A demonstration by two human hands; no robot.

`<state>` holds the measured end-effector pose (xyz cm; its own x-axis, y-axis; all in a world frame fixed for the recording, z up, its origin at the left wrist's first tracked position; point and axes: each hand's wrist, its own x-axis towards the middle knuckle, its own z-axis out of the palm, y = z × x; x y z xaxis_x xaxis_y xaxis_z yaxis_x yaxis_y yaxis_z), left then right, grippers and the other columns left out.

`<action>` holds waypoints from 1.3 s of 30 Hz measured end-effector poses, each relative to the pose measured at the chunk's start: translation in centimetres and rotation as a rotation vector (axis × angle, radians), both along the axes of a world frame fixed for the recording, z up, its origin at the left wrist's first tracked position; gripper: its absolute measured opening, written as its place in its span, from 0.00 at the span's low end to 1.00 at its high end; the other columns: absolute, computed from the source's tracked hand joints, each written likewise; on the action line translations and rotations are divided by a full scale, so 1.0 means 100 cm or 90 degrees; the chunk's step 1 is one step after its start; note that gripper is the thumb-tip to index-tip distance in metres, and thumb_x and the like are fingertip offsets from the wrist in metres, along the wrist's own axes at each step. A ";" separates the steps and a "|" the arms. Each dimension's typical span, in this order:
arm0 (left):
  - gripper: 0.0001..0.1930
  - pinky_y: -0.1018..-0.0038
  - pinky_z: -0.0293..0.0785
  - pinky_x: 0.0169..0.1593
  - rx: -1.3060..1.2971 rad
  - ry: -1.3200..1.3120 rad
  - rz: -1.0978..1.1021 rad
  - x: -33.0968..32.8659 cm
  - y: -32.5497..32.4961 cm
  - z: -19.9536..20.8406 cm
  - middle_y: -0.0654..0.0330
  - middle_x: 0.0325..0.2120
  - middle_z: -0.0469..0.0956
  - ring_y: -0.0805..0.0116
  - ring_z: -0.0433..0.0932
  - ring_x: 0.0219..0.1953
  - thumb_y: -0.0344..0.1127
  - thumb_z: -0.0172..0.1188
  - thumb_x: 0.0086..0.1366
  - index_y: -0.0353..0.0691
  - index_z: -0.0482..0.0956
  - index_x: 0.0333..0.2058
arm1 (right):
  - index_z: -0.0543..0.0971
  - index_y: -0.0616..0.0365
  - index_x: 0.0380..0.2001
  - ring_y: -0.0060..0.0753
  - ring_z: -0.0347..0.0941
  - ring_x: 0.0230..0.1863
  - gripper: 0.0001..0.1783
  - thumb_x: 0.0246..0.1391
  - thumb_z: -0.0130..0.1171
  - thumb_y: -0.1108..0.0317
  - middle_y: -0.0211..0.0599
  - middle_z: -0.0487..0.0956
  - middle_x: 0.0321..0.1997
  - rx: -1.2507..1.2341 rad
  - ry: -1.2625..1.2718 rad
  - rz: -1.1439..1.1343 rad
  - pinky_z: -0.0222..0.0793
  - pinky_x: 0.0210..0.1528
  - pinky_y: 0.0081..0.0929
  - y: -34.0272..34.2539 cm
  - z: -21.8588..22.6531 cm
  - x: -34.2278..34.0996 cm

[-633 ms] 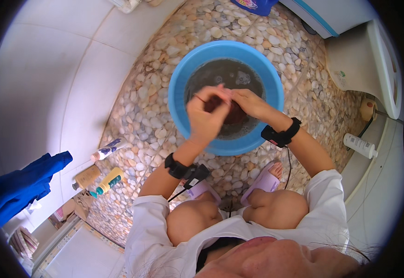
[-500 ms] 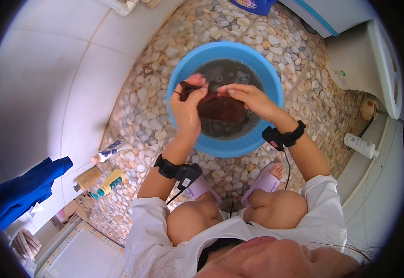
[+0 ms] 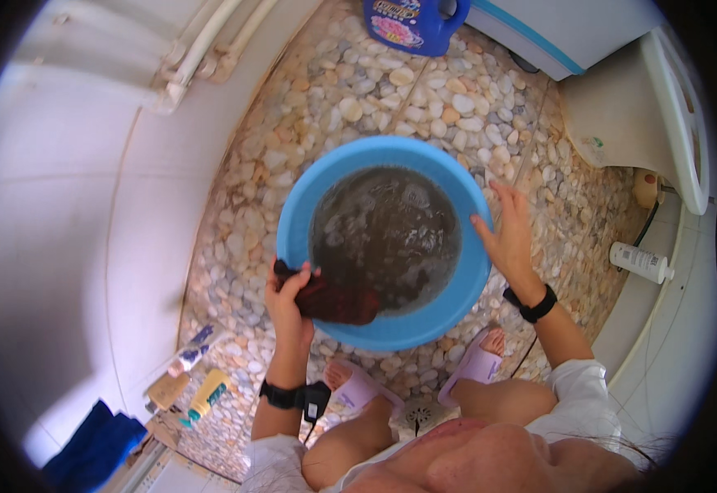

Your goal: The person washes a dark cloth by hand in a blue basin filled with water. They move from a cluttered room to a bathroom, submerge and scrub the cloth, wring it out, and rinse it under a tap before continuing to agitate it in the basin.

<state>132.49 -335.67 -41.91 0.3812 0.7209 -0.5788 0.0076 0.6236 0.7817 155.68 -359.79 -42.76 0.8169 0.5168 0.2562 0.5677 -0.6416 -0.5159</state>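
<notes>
A round blue basin on the floor holds murky grey-brown water with bubbles on top. My left hand is closed around one end of a wet dark red cloth at the basin's near left side. The cloth's other end hangs inside the rim, close to the water; its exact kind is unclear. At the right rim is my right hand, fingers apart and holding nothing. Its thumb is at the rim, but whether it touches cannot be made out.
The floor is pebbled. A blue detergent jug stands beyond the basin. Several bottles, one of them yellow, lie at the left near a blue cloth. At the right are a white bottle and a pale fixture.
My left hand has carried the cloth from over the middle of the water to the near left rim. My right hand has left the cloth for the right rim. The view has shifted.
</notes>
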 end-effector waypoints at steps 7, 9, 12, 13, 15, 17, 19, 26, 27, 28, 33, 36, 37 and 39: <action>0.29 0.63 0.74 0.51 0.007 0.030 0.029 0.012 -0.006 0.012 0.56 0.34 0.72 0.64 0.75 0.40 0.26 0.61 0.51 0.29 0.66 0.54 | 0.69 0.62 0.52 0.37 0.73 0.30 0.20 0.64 0.50 0.59 0.46 0.76 0.31 0.122 0.365 -0.097 0.68 0.35 0.33 -0.012 -0.041 -0.024; 0.31 0.63 0.74 0.52 0.008 0.034 0.045 0.014 -0.012 0.018 0.56 0.33 0.71 0.66 0.73 0.36 0.26 0.60 0.51 0.29 0.65 0.55 | 0.69 0.63 0.52 0.35 0.73 0.29 0.20 0.64 0.50 0.60 0.47 0.76 0.31 0.132 0.375 -0.112 0.68 0.33 0.31 -0.012 -0.036 -0.024; 0.31 0.63 0.73 0.53 -0.001 0.043 0.034 0.010 -0.019 0.028 0.56 0.33 0.71 0.67 0.73 0.37 0.26 0.60 0.51 0.29 0.64 0.56 | 0.69 0.63 0.52 0.35 0.73 0.28 0.20 0.64 0.50 0.60 0.47 0.77 0.32 0.107 0.399 -0.122 0.68 0.33 0.30 -0.017 -0.018 -0.022; 0.31 0.63 0.74 0.52 0.006 0.038 0.020 0.009 -0.022 0.033 0.56 0.33 0.72 0.66 0.73 0.37 0.26 0.61 0.51 0.28 0.64 0.56 | 0.69 0.63 0.52 0.35 0.73 0.29 0.20 0.64 0.50 0.61 0.48 0.77 0.32 0.102 0.385 -0.124 0.68 0.33 0.30 -0.020 -0.012 -0.022; 0.31 0.63 0.74 0.51 0.011 0.057 0.002 0.009 -0.029 0.050 0.56 0.33 0.72 0.66 0.74 0.37 0.26 0.60 0.51 0.29 0.64 0.56 | 0.69 0.62 0.53 0.34 0.73 0.29 0.19 0.64 0.50 0.61 0.48 0.77 0.32 0.086 0.364 -0.126 0.68 0.33 0.30 -0.031 0.005 -0.022; 0.31 0.63 0.75 0.50 -0.005 0.060 -0.015 0.006 -0.034 0.068 0.56 0.32 0.73 0.67 0.74 0.36 0.24 0.60 0.51 0.30 0.64 0.57 | 0.69 0.63 0.52 0.33 0.73 0.30 0.19 0.64 0.50 0.62 0.48 0.77 0.33 0.085 0.377 -0.151 0.68 0.33 0.29 -0.039 0.028 -0.027; 0.32 0.64 0.76 0.50 -0.030 0.041 -0.028 -0.002 -0.036 0.090 0.57 0.32 0.74 0.69 0.75 0.36 0.20 0.58 0.51 0.31 0.64 0.58 | 0.70 0.63 0.52 0.31 0.74 0.32 0.18 0.64 0.51 0.63 0.47 0.78 0.34 0.101 0.369 -0.168 0.69 0.35 0.29 -0.048 0.052 -0.036; 0.32 0.65 0.78 0.48 -0.099 0.070 -0.075 -0.018 -0.073 0.197 0.56 0.35 0.75 0.67 0.77 0.37 0.18 0.58 0.52 0.32 0.63 0.58 | 0.72 0.64 0.51 0.35 0.75 0.35 0.17 0.61 0.53 0.66 0.46 0.79 0.36 0.030 0.422 -0.199 0.71 0.40 0.31 -0.092 0.174 -0.046; 0.30 0.65 0.76 0.48 -0.099 0.109 -0.072 -0.009 -0.080 0.224 0.59 0.32 0.74 0.69 0.75 0.36 0.21 0.59 0.50 0.34 0.68 0.55 | 0.72 0.65 0.50 0.38 0.76 0.35 0.18 0.60 0.55 0.66 0.47 0.79 0.35 -0.011 0.437 -0.226 0.70 0.40 0.33 -0.101 0.193 -0.046; 0.30 0.64 0.76 0.48 -0.109 0.094 -0.080 -0.010 -0.086 0.243 0.60 0.34 0.74 0.69 0.74 0.36 0.21 0.59 0.50 0.34 0.68 0.55 | 0.72 0.64 0.50 0.40 0.76 0.35 0.18 0.60 0.55 0.65 0.48 0.79 0.35 -0.003 0.431 -0.224 0.71 0.40 0.34 -0.108 0.214 -0.047; 0.30 0.65 0.78 0.45 -0.153 0.056 -0.104 -0.002 -0.108 0.342 0.55 0.34 0.75 0.65 0.76 0.36 0.17 0.57 0.51 0.32 0.65 0.56 | 0.72 0.64 0.49 0.49 0.78 0.37 0.18 0.59 0.56 0.64 0.53 0.79 0.36 0.027 0.412 -0.265 0.71 0.41 0.38 -0.148 0.322 -0.051; 0.30 0.65 0.78 0.45 -0.164 0.038 -0.151 0.019 -0.121 0.407 0.55 0.33 0.75 0.64 0.77 0.34 0.17 0.58 0.51 0.32 0.65 0.56 | 0.72 0.63 0.48 0.54 0.78 0.39 0.18 0.59 0.56 0.63 0.56 0.79 0.36 0.038 0.390 -0.289 0.71 0.41 0.40 -0.175 0.373 -0.046; 0.30 0.65 0.78 0.45 -0.162 0.031 -0.174 0.030 -0.125 0.428 0.55 0.33 0.75 0.63 0.77 0.34 0.17 0.58 0.51 0.32 0.65 0.56 | 0.72 0.63 0.49 0.54 0.78 0.39 0.19 0.59 0.56 0.63 0.56 0.79 0.36 0.040 0.397 -0.298 0.71 0.41 0.40 -0.184 0.392 -0.042; 0.30 0.67 0.78 0.44 -0.162 0.010 -0.209 0.052 -0.133 0.455 0.55 0.33 0.75 0.64 0.77 0.33 0.18 0.58 0.50 0.32 0.66 0.55 | 0.72 0.63 0.49 0.55 0.78 0.40 0.19 0.58 0.56 0.63 0.57 0.79 0.37 0.046 0.415 -0.320 0.71 0.41 0.40 -0.202 0.422 -0.032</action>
<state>137.73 -349.02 3.57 0.5561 0.3953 -0.7311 0.2494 0.7597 0.6005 152.48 -380.00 -0.61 0.9425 0.0510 -0.3304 -0.2052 -0.6919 -0.6922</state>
